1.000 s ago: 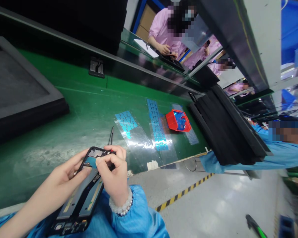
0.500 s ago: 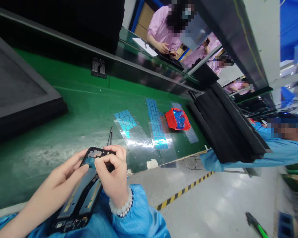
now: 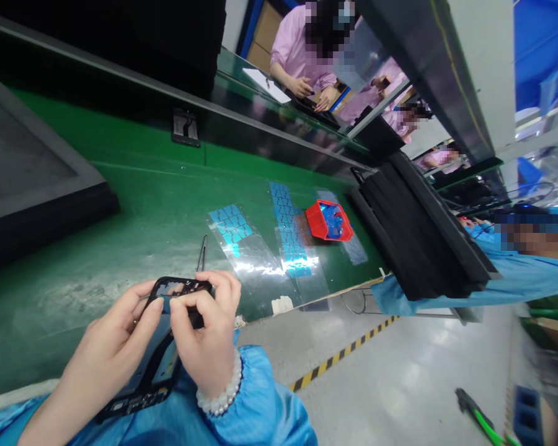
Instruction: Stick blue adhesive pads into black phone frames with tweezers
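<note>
A black phone frame [image 3: 155, 371] with its inner parts showing lies tilted over my lap at the bench edge. My left hand [image 3: 114, 337] grips its left side, the thumb resting on the upper inner face. Around the upper right corner closes my right hand [image 3: 207, 328], thumb and fingers pinching the rim; whether a small piece sits between the fingertips is hidden. A bead bracelet circles the right wrist. Just beyond the phone, tweezers [image 3: 202, 253] lie on the green bench mat.
Blue sticker sheets [image 3: 231, 224] lie on the green mat [image 3: 144, 229]. Past them stand a red bin [image 3: 316, 222] with blue scraps and stacked black trays [image 3: 418, 229]. A grey foam tray [image 3: 37, 161] is at left. Co-workers sit across and to the right.
My left thumb has slid up toward the right thumb at the phone's upper part. The view has shifted slightly. Across the bench, a co-worker's hands have moved apart.
</note>
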Action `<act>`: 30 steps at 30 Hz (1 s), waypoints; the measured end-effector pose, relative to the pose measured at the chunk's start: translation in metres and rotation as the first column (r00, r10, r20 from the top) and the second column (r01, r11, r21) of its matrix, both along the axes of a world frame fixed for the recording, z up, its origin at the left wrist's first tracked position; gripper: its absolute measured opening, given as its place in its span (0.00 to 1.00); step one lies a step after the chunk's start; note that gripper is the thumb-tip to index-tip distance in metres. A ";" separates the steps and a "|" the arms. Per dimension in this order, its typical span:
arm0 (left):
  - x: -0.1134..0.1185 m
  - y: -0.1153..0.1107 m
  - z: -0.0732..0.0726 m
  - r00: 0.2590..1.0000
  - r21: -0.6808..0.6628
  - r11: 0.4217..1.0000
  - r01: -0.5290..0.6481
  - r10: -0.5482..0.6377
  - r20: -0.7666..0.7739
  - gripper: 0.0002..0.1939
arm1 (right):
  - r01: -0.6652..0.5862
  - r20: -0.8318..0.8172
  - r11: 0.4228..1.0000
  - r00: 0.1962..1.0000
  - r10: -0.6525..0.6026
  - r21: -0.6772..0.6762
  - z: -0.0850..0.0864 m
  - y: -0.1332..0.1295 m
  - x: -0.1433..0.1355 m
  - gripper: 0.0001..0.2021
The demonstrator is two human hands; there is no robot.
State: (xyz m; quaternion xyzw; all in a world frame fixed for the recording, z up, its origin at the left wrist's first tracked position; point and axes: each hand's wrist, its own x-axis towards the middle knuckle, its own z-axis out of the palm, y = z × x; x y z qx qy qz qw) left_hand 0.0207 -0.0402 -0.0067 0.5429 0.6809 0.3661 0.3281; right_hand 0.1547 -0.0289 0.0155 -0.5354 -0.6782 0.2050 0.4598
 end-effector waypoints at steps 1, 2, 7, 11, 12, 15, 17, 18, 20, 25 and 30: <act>0.000 -0.001 -0.001 0.999 -0.018 1.000 0.005 -0.004 0.046 0.26 | 0.007 0.026 1.000 1.000 -0.008 0.024 0.000 -0.001 0.000 0.05; 0.000 -0.001 -0.002 0.997 -0.031 1.000 0.002 0.001 0.082 0.26 | 0.013 0.049 0.999 0.999 -0.016 0.047 0.000 -0.002 0.000 0.05; 0.000 -0.007 -0.004 0.994 -0.005 0.999 -0.035 0.035 0.101 0.25 | 0.028 0.112 0.992 0.993 -0.042 0.122 -0.002 -0.004 -0.002 0.05; 0.002 -0.011 -0.003 0.998 0.075 0.995 -0.062 0.062 0.008 0.23 | 0.040 0.111 0.988 0.992 -0.056 0.147 -0.002 -0.005 -0.004 0.06; 0.003 -0.011 -0.002 0.997 0.105 0.992 -0.072 0.074 -0.018 0.23 | 0.049 0.103 0.988 0.993 -0.064 0.144 -0.002 -0.006 -0.005 0.06; 0.007 -0.011 0.001 0.993 0.193 0.978 -0.079 0.094 -0.071 0.22 | 0.092 0.060 0.991 0.993 -0.098 0.096 0.000 -0.008 -0.007 0.04; 0.010 -0.010 0.003 0.992 0.241 0.968 -0.071 0.093 -0.081 0.21 | 0.119 0.040 0.991 0.992 -0.122 0.064 0.001 -0.011 -0.009 0.03; 0.011 -0.011 0.004 0.993 0.259 0.963 -0.067 0.090 -0.079 0.20 | 0.129 0.036 0.990 0.991 -0.131 0.059 0.002 -0.013 -0.010 0.02; 0.012 -0.011 0.003 0.994 0.283 0.957 -0.064 0.086 -0.066 0.20 | 0.142 0.036 0.988 0.989 -0.145 0.066 0.001 -0.015 -0.012 0.02; 0.012 -0.014 0.002 0.991 0.266 0.959 -0.103 0.122 -0.055 0.21 | 0.211 -0.002 0.974 0.977 -0.211 0.078 -0.003 -0.012 -0.011 0.08; 0.009 -0.017 0.008 0.984 0.257 0.962 -0.089 0.125 -0.128 0.20 | 0.147 -0.235 0.979 0.956 -0.177 -0.139 -0.002 0.002 -0.004 0.29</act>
